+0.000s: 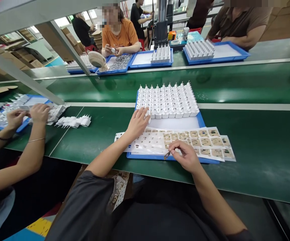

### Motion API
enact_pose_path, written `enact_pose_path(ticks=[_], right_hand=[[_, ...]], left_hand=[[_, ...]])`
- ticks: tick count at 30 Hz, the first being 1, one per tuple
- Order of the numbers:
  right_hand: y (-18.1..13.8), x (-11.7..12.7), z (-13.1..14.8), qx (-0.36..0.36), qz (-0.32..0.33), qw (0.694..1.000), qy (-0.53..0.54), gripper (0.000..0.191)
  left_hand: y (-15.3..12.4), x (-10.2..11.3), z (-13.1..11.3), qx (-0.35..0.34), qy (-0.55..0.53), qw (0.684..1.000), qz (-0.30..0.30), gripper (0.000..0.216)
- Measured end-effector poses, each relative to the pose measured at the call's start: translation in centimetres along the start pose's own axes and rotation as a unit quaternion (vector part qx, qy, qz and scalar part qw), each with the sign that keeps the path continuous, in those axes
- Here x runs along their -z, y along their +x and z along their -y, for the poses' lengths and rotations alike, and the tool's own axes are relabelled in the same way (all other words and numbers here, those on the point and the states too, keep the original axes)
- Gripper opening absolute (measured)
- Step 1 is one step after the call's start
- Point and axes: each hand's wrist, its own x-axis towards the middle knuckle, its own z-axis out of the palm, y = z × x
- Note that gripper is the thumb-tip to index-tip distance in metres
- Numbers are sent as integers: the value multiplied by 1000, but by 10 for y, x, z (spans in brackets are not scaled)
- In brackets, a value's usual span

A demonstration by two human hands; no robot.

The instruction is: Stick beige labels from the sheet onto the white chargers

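- Your left hand [138,123]: fingers bent over the near-left corner of the rows of white plastic plugs with upright metal pins [168,103]; can't tell if they grip one.
- Your right hand [185,155]: thumb and fingertips pinched on a small, thin tan piece [166,156], just over the tray's near edge.
- Plugs: far half of the shallow blue plastic tray [201,120].
- White sheets of tan stickers [205,142]: across its near part, overhanging right.
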Motion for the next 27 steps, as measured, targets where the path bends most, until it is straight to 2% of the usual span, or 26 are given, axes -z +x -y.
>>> enact_pose_path(ticks=[6,10,12,14,15,16,18,20,22,24,25,27], right_hand=[[2,-3,6,14,7,1000,-22,8],[2,-3,7,8,1,999,-32,8],[1,-3,7,3,1,999,-33,8],[0,-3,6,-5,1,999,-31,8],[0,-3,5,-10,-1,1000,-28,7],[0,-3,5,-15,-3,1000,-22,7],[0,-3,5,-20,-8,1000,6,5],[1,-5,9,-21,-6,999,47,4],[3,-7,17,-17,7,995,97,3],[5,-11,28,-9,21,989,148,5],[6,-13,34,-4,25,985,171,6],[7,-18,43,2,29,979,200,7]], left_hand=[[-6,3,0,-21,32,999,2,23],[-8,17,1,-8,23,1000,9,20],[-17,29,-2,20,-36,998,-41,22],[-32,41,-9,75,-175,975,-118,29],[-41,45,-15,104,-272,944,-155,34],[-51,48,-22,129,-375,900,-182,39],[-68,48,-39,171,-567,778,-208,47],[-80,42,-59,216,-700,650,-202,54],[-87,34,-79,261,-773,550,-175,57],[-91,29,-95,292,-815,479,-149,56],[-91,27,-102,300,-827,455,-137,55],[-91,27,-112,310,-837,436,-114,52]])
